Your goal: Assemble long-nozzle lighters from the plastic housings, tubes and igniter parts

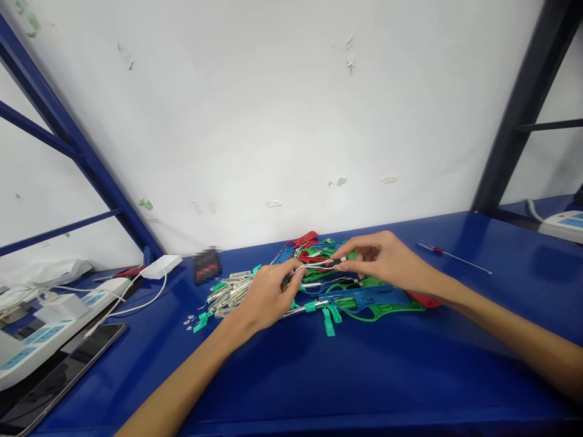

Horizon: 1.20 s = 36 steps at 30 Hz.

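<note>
Between my two hands runs a short bundle of thin white and black wires. My left hand pinches it at its left end, thumb and forefinger together. My right hand pinches the right end, where a small white connector shows by the fingertips. Under and behind the hands lies a heap of blue, green and red plastic pieces with wires among them. Left of it is a pile of pale, clear-looking sticks. Teal tape strips hang off metal rods in front of the heap.
A screwdriver lies at the right. Leftward are a black box, a white adapter with cable, a power strip, a phone and red-handled pliers. A white wall and blue frame bound the blue table.
</note>
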Each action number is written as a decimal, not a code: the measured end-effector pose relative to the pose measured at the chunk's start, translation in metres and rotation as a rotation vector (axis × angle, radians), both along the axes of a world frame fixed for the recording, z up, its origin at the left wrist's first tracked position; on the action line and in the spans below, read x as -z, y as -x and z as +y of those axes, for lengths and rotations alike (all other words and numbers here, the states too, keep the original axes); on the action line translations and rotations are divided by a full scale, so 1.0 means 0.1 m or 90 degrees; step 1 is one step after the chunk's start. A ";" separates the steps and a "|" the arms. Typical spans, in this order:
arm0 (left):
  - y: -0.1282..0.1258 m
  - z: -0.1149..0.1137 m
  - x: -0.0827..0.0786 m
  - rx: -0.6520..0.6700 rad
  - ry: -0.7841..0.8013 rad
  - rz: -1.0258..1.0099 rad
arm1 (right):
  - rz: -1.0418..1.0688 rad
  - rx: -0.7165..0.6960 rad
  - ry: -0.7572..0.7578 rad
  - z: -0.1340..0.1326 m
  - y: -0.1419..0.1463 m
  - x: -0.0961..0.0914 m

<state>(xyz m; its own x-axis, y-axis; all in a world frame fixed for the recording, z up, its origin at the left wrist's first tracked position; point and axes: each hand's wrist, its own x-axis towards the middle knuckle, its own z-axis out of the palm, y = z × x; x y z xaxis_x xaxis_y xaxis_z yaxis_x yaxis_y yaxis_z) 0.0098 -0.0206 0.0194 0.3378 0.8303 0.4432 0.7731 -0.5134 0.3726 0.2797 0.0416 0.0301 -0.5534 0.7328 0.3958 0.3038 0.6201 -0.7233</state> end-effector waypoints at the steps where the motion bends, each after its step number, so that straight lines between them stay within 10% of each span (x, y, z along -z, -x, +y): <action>1: 0.00 0.00 0.00 -0.003 0.001 0.002 | 0.004 0.001 0.000 0.00 0.00 -0.01; 22: -0.02 0.02 0.07 -0.123 -0.033 0.062 | 0.011 -0.023 0.029 -0.01 0.03 0.05; 36: -0.05 -0.02 0.06 -0.062 -0.021 0.046 | -0.037 -0.009 0.028 0.01 0.05 0.11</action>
<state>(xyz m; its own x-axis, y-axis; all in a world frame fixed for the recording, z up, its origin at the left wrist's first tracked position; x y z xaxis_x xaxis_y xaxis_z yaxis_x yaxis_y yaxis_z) 0.0146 -0.0227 0.0134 0.2879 0.8466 0.4477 0.8442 -0.4451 0.2988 0.2747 0.0430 0.0191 -0.5858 0.7401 0.3304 0.3375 0.5934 -0.7307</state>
